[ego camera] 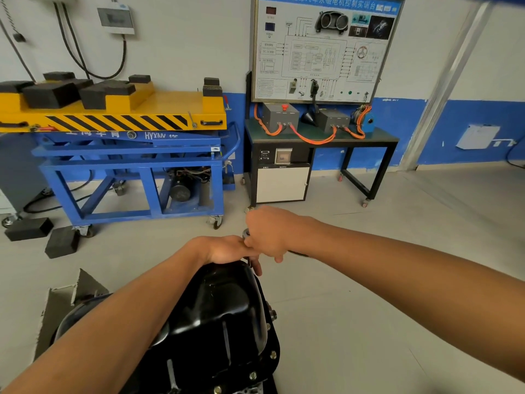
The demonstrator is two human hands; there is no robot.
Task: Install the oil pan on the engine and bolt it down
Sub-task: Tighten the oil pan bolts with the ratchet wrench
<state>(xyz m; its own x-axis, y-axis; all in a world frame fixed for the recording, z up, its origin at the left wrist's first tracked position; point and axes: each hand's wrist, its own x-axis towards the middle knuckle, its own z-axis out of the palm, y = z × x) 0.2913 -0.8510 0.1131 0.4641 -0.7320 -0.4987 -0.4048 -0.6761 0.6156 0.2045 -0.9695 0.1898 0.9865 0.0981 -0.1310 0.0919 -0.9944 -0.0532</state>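
Observation:
A glossy black oil pan (224, 317) sits upside down on the engine at the bottom centre. Bolts (273, 354) stand along its right flange. My left hand (230, 250) rests on the pan's far end, with a finger reaching down beside a metal tool shaft. My right hand (271, 233) is curled round the head and handle of a ratchet wrench (246, 233) just above the pan's far edge. The socket end and the bolt under it are hidden by my hands.
A blue lift cart (133, 155) with a yellow top stands at the back left, with black rubber blocks (61, 241) on the floor before it. At the back, a training bench (321, 137) with orange cables stands against the wall. Grey floor (397, 280) lies to the right.

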